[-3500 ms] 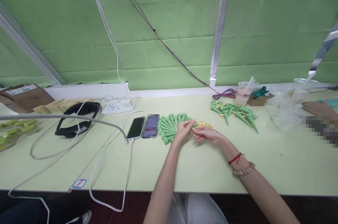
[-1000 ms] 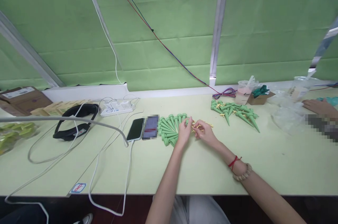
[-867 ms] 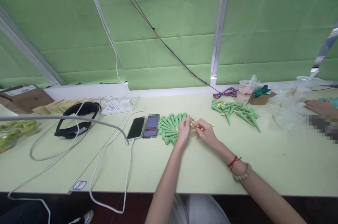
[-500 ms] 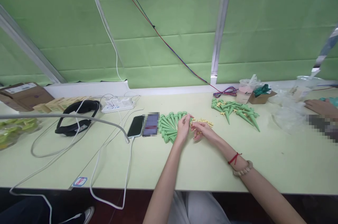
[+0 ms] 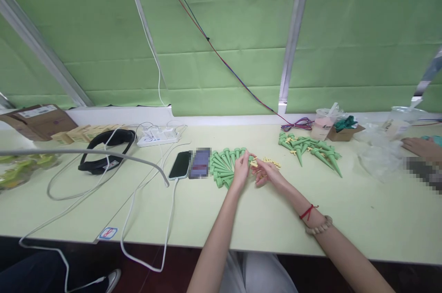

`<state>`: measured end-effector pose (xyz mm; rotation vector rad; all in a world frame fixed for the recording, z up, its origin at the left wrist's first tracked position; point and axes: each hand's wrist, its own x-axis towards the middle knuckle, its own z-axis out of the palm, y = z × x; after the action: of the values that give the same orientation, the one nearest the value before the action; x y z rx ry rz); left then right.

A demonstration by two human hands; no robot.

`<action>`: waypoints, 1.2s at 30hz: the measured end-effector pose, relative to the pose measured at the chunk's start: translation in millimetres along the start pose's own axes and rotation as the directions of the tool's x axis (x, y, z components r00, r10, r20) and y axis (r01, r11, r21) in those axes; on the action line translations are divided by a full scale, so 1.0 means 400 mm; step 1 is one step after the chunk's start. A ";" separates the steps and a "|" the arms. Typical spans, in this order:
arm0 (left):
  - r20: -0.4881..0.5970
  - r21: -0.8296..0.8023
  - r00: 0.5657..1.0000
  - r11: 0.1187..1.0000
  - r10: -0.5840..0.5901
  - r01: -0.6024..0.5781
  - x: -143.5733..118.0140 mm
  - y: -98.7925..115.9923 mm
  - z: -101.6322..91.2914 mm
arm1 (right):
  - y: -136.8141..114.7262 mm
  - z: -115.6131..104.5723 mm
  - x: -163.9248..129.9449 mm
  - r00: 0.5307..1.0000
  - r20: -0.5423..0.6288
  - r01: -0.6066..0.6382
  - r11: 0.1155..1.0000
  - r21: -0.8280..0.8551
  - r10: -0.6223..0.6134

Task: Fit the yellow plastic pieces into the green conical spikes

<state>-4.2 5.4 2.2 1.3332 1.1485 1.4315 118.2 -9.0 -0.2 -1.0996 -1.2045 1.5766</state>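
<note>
Left hand: our left hand (image 5: pixel 241 171) has its fingers curled, tips pinching a green spike (image 5: pixel 249 158) at the right end of the fanned row of green spikes (image 5: pixel 224 166).
Right hand: our right hand (image 5: pixel 266 174) is half curled, fingertips meeting the left ones; we cannot tell what it grips.
Yellow parts: a small heap of yellow pieces (image 5: pixel 270 162) lies just beyond both hands.
Around: a phone (image 5: pixel 180 164) sits left of the row; a second pile of spikes (image 5: pixel 311 147) lies well apart to the right.
Change: half a second ago the hands met the same way; they have barely shifted.
</note>
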 end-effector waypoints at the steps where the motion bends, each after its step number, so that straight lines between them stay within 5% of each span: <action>1: 0.026 0.002 1.000 1.000 0.009 -0.009 0.000 0.002 -0.002 | -0.005 0.001 -0.002 0.998 0.039 -0.047 0.995 0.084 0.044; 7: 0.100 0.067 0.994 0.996 0.052 -0.058 0.005 0.004 -0.016 | -0.006 -0.002 -0.006 0.985 0.105 -0.163 0.953 0.257 0.140; 12: 0.112 0.110 0.992 0.991 0.060 -0.072 0.007 -0.016 -0.015 | 0.012 0.002 0.008 0.992 -0.003 0.124 0.992 -0.023 -0.124; 16: 0.026 0.207 0.999 0.978 0.036 -0.041 0.004 -0.037 -0.010 | 0.021 0.009 0.004 0.836 -0.028 0.464 0.734 -0.495 -0.548; 19: -0.085 0.282 0.996 0.959 0.005 0.019 0.001 -0.044 -0.013 | 0.036 0.012 0.004 0.774 0.103 0.537 0.561 -0.631 -0.625; 23: -0.134 0.293 0.991 0.955 -0.004 0.043 0.000 -0.045 -0.022 | 0.059 0.017 0.022 0.834 0.008 0.478 0.714 -0.512 -0.552; 27: -0.171 0.219 0.985 0.976 0.034 0.004 0.000 -0.039 -0.027 | 0.061 0.026 0.036 0.949 -0.154 0.238 0.944 -0.230 -0.277; 32: -0.157 0.263 0.986 0.965 0.049 -0.006 -0.014 -0.022 -0.023 | 0.047 0.033 0.031 0.997 -0.063 0.032 0.998 -0.053 -0.036; 36: -0.143 0.282 0.988 0.959 0.059 -0.016 -0.029 -0.010 -0.016 | 0.046 0.028 0.023 1.000 -0.006 -0.001 1.000 0.017 0.001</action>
<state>-9.7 -5.4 -4.4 1.4654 1.4769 1.4560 103.0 -6.2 -17.8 -1.0932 -1.1851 1.5806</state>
